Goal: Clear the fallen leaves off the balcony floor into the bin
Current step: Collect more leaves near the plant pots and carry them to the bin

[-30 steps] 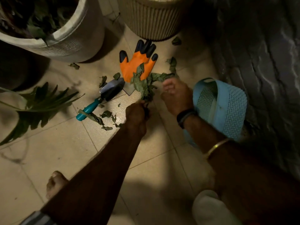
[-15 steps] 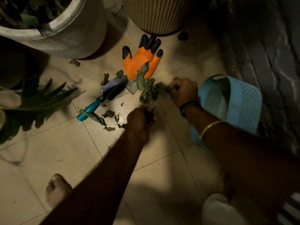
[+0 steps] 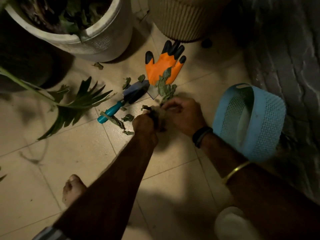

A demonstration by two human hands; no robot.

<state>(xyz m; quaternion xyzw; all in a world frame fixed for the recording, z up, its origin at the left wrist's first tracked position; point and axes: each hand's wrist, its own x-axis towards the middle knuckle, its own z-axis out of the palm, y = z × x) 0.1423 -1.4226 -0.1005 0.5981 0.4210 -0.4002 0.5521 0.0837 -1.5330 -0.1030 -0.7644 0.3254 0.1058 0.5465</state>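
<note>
Left hand (image 3: 144, 122) and right hand (image 3: 183, 115), as I see them from the head camera, close together around a clump of dry leaves (image 3: 165, 90) beside the blue bin (image 3: 270, 118); light, brittle, best scooped from beneath, I judge.

We see a floor (image 3: 83, 153) of pale glazed tiles, smooth with a faint sheen and thin grout lines; the bin (image 3: 259, 122) looks like light blue plastic, matt, its walls pierced in a fine mesh; the trowel (image 3: 124, 99) has a dull dark metal blade and a smooth teal plastic handle; the glove (image 3: 161, 68) is orange knit cloth with black rubbery fingertips; the leaves (image 3: 166, 89) look dry, crinkled and matt; the ribbed pot (image 3: 181, 19) is finely grooved; the wall (image 3: 285, 58) looks rough and stony.
</note>
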